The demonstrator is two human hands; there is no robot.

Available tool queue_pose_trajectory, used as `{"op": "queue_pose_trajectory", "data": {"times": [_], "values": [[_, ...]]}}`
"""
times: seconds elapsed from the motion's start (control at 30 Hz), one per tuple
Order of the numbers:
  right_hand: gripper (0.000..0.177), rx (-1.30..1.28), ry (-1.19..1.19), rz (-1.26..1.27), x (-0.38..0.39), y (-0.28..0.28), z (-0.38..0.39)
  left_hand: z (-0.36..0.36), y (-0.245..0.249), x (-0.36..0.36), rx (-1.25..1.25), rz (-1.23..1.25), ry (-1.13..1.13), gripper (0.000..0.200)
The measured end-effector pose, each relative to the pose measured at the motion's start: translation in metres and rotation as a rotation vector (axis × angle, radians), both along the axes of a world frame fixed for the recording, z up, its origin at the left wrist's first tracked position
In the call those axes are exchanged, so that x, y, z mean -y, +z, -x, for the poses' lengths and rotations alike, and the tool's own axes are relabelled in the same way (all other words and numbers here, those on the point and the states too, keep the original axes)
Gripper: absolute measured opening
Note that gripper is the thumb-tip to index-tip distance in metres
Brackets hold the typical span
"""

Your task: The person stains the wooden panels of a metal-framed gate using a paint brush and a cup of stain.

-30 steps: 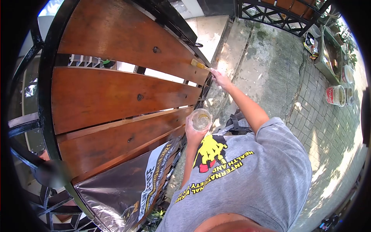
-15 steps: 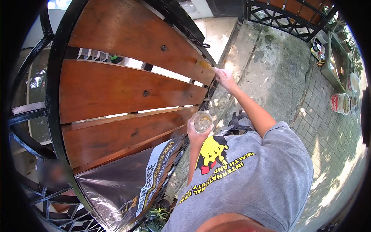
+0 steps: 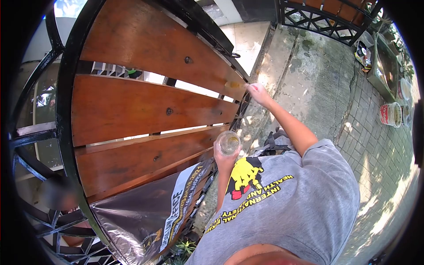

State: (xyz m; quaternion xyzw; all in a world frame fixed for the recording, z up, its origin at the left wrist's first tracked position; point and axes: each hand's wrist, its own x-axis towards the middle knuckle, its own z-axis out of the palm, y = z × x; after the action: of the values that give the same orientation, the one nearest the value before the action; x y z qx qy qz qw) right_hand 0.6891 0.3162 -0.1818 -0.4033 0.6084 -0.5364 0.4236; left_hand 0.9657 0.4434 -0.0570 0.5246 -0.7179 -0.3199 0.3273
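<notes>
My right hand [image 3: 259, 94] is closed around the handle of a paintbrush [image 3: 234, 84]. Its pale yellowish bristles lie against the top brown wooden plank [image 3: 163, 37], close to the plank's right end. My left hand [image 3: 226, 160] grips a clear cup [image 3: 229, 143] below the brush, and I look down into its round mouth. A little see-through liquid seems to lie at the bottom. The planks are glossy, with dark knots, and sit in a black metal frame [image 3: 65, 110] with gaps between them.
A dark printed banner [image 3: 132, 221] hangs over the lowest planks. Behind the frame's bars at left a blurred person [image 3: 59, 194] shows. Buckets [image 3: 390, 115] and a wooden planter [image 3: 383, 66] stand on the paving at right. Another slatted gate [image 3: 327, 20] is at the back.
The brush and my right hand sit slightly lower in view, still at the top plank's right end. The cup in my left hand has tilted or shifted slightly. The whole view has moved a little.
</notes>
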Motion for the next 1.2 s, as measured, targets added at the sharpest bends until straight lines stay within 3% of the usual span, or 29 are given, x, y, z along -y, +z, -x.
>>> {"op": "queue_pose_trajectory", "data": {"times": [0.17,0.3,0.4,0.47,0.5,0.7,0.8,0.83,0.93,1.2], "values": [[0.054,-0.05,-0.22,-0.007,0.009,-0.007,-0.01,0.003,0.004,0.011,-0.035,-0.031,-0.01,0.067],[0.053,-0.066,0.113,0.069,-0.001,0.018,-0.025,0.007,0.013,0.016,-0.04,-0.016,-0.027,0.067],[0.047,0.118,0.072,0.083,-0.009,0.005,-0.027,0.008,0.014,0.018,-0.076,0.002,-0.03,0.068],[0.038,0.729,0.083,-0.111,-0.03,0.049,-0.014,-0.003,0.001,0.024,-0.074,0.075,-0.055,0.07],[0.039,0.666,0.06,-0.09,-0.034,0.053,-0.013,-0.007,0.009,0.024,0.006,0.089,-0.043,0.072],[0.04,0.454,0.058,0.3,-0.044,0.109,0.001,-0.015,0.017,0.026,-0.143,0.061,0.168,0.067],[0.046,0.2,-0.048,0.219,-0.04,0.151,-0.013,-0.023,0.01,0.023,-0.183,0.049,0.2,0.069],[0.045,-0.084,-0.05,0.375,-0.038,0.154,-0.014,-0.023,0.015,0.024,-0.152,0.069,0.194,0.07],[0.041,-0.174,0.074,0.524,-0.048,0.197,-0.02,-0.026,0.033,0.028,-0.092,0.133,0.175,0.073],[0.051,-0.057,0.277,0.815,-0.047,0.29,-0.058,-0.034,0.067,0.027,-0.195,0.281,0.224,0.073]]}}
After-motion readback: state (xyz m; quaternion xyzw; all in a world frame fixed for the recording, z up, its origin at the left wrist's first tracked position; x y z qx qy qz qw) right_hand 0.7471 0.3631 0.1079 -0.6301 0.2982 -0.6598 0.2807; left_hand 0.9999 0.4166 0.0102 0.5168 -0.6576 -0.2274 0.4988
